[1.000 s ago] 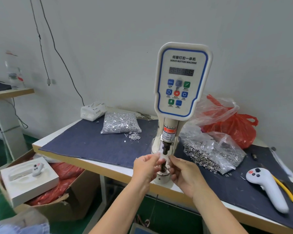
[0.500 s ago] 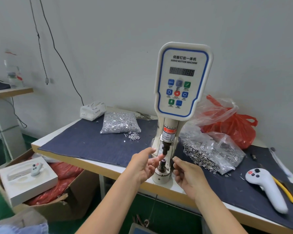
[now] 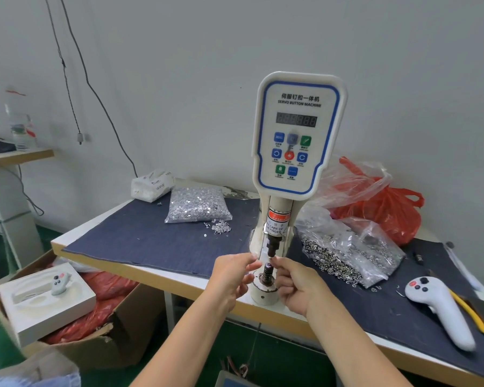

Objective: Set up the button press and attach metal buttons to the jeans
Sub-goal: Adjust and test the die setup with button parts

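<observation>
A: Press location?

B: The button press [image 3: 296,152] stands upright at the near edge of the surface [image 3: 179,280], on dark denim cloth [image 3: 140,241]. White body, blue-rimmed control panel on top, dark digit display.

A: Hands?

B: Both at the foot of the press. The left hand [image 3: 232,277] is just left of the lower die [image 3: 268,272], a dark stubby post rising from the round base. The right hand [image 3: 296,286] is just right of it.

A: Fingers, state?

B: The left fingers [image 3: 250,263] are loosely spread, tips pointing at the die, holding nothing that I can see. The right thumb and forefinger are pinched narrow at the gap between the die and the upper punch [image 3: 273,244]. Something tiny may be between them; too small to tell. Contact with the die can't be confirmed either.

A: Buttons?

B: A clear bag of silvery button parts [image 3: 197,205] lies behind and left of the press, a few loose pieces spilled beside it. A second clear bag of darker metal rings [image 3: 347,252] lies just right of the press, well apart from both hands.

A: Anything else?

B: Red plastic bag [image 3: 389,208] behind the right-hand bag. White handheld controller [image 3: 439,308] far right of the press. Cardboard box [image 3: 90,331] on the floor, lower left of the press.
</observation>
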`<action>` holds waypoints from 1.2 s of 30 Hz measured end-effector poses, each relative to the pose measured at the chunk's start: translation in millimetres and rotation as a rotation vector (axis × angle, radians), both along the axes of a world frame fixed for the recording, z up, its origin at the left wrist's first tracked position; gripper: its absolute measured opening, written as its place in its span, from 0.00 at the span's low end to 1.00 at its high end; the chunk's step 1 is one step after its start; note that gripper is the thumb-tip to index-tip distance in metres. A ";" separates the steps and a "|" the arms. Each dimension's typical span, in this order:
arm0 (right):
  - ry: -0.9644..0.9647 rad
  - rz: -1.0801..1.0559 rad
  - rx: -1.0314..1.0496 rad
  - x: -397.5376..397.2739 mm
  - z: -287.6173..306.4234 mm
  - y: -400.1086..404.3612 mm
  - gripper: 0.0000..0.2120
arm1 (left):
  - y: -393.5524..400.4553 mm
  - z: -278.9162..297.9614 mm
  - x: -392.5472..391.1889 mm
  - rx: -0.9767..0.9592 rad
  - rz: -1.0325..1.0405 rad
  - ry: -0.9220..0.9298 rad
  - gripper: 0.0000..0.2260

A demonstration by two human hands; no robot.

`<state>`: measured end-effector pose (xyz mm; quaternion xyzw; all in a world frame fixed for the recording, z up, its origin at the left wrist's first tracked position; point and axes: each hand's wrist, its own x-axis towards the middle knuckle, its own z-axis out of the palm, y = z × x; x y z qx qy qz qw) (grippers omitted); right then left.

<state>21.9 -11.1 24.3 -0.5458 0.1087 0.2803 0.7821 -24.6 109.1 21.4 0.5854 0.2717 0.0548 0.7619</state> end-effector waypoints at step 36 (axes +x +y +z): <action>0.148 0.064 0.191 4.5 12.3 -3.8 0.09 | -11.9 1.8 4.1 0.501 -0.094 -0.224 0.06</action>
